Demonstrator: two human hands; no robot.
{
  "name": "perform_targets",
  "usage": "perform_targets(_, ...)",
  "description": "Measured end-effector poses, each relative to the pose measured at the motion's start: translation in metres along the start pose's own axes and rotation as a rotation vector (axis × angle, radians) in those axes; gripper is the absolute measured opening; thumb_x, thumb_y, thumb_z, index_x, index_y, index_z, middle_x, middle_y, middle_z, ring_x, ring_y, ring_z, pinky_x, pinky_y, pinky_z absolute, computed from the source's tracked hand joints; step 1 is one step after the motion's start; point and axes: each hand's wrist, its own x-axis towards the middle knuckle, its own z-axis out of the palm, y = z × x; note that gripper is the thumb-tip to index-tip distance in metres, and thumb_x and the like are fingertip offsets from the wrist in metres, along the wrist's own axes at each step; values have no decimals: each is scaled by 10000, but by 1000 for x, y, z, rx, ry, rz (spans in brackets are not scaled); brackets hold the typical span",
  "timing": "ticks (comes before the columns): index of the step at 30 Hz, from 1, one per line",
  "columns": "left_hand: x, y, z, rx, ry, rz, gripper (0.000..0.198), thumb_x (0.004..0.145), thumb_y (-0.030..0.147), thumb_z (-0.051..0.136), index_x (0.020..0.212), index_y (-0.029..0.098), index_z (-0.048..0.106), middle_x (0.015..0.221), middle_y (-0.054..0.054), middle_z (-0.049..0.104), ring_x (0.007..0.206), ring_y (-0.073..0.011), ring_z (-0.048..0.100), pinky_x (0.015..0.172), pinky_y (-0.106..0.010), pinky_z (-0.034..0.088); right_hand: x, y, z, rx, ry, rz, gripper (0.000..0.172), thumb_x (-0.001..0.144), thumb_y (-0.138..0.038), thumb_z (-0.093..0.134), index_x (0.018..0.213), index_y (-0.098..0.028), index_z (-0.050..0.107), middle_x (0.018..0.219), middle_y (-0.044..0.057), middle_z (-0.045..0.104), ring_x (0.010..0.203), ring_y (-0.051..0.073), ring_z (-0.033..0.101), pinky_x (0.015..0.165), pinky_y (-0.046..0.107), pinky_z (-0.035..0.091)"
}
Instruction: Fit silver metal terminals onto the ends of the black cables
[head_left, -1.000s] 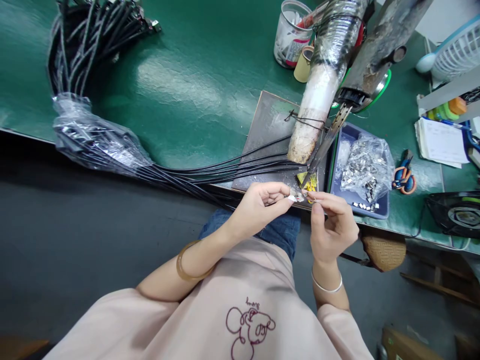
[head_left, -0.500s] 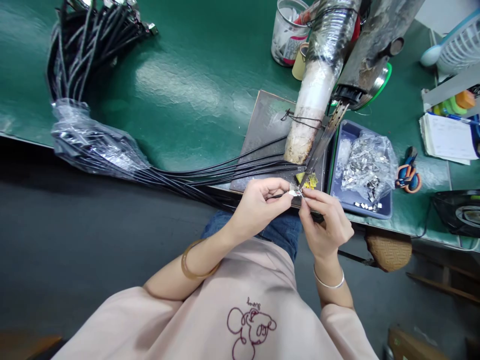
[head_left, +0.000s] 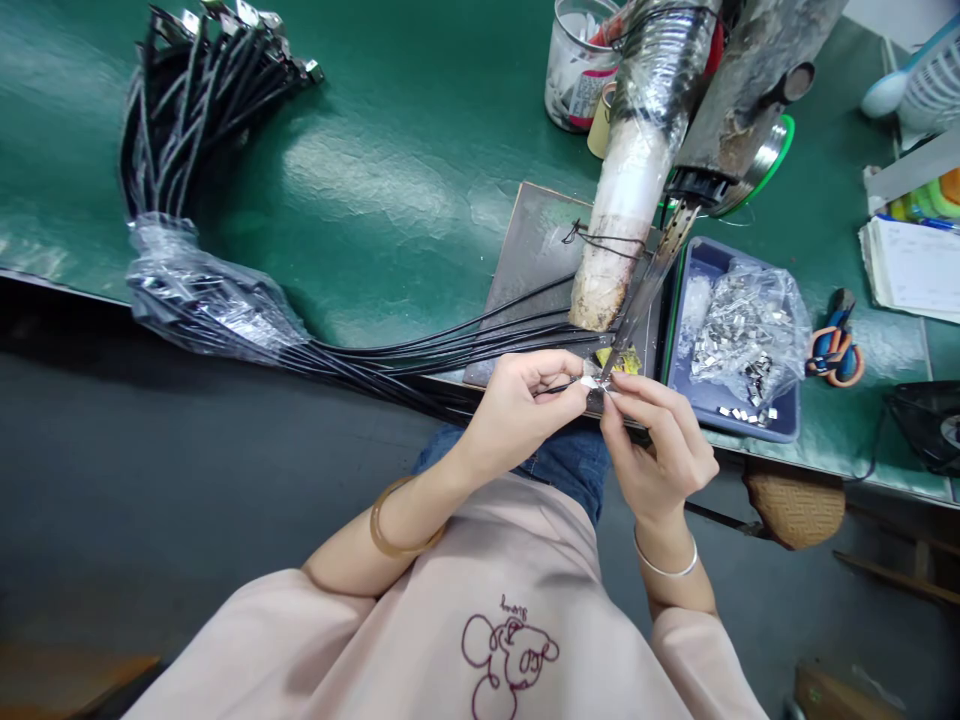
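Note:
My left hand is closed in a pinch on the end of a black cable, with a small whitish piece at its fingertips. My right hand is also pinched, around a thin silvery wire that is hard to make out. Between both sets of fingertips comes down the tip of a soldering iron, fixed in a slanting holder. The rest of the black cables run left from there to a bundle wrapped in clear plastic.
A wrapped duct slants over a grey board. Right of the iron is a blue tray with a bag of small metal connectors, then orange-handled cutters. A solder spool and a clear tub stand behind.
The view has shifted a little, so the bench things appear slightly farther right. Both hands stay at the iron's tip, with the same pinch and hardly any movement.

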Motion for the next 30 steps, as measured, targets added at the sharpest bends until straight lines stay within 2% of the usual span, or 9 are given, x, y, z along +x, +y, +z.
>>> perform_targets(7, 2, 1, -2, 74, -31, 22, 157, 792, 206, 616, 662, 146, 552, 568, 73, 284, 524, -57, 210, 479, -218, 156, -3, 2, 0, 33, -12, -15, 234, 821, -22, 729, 931, -206, 635, 1026, 64, 785, 902, 166, 766, 795, 272, 645)
perform_targets(12, 2, 2, -2, 134, -19, 62, 110, 794, 168, 605, 690, 139, 582, 569, 75, 285, 521, -57, 206, 473, -215, 157, -3, 3, 2, -4, 0, 2, 224, 858, -65, 725, 981, -243, 667, 1005, 23, 784, 881, 161, 769, 806, 281, 651)
perform_targets(18, -1, 7, -3, 179, -26, 127, 93, 804, 158, 602, 716, 134, 618, 561, 76, 304, 510, -57, 213, 464, -217, 169, 1, -1, 1, -25, 23, 7, 262, 834, -47, 753, 998, -244, 705, 1011, 15, 782, 860, 158, 769, 826, 277, 653)
perform_targets(24, 1, 8, -4, 164, -52, 105, 152, 826, 207, 613, 691, 136, 615, 565, 72, 313, 516, -61, 212, 471, -225, 166, -1, -1, -1, 22, 13, 19, 212, 847, -72, 729, 956, -240, 659, 1023, 28, 790, 879, 174, 775, 781, 292, 655)
perform_targets(27, 2, 6, -5, 162, -75, 62, 123, 805, 179, 603, 690, 136, 613, 579, 71, 310, 531, -63, 214, 478, -225, 160, -4, 1, -7, 139, 86, 127, 185, 875, -92, 704, 982, -234, 653, 866, 1, 777, 736, 168, 769, 649, 279, 638)
perform_targets(30, 2, 2, -5, 161, -88, 36, 120, 798, 154, 594, 679, 139, 589, 594, 69, 306, 549, -63, 225, 490, -223, 161, -6, 3, -17, 325, 211, 282, 140, 922, -163, 667, 1050, -219, 653, 659, -57, 665, 443, 109, 629, 416, 221, 510)
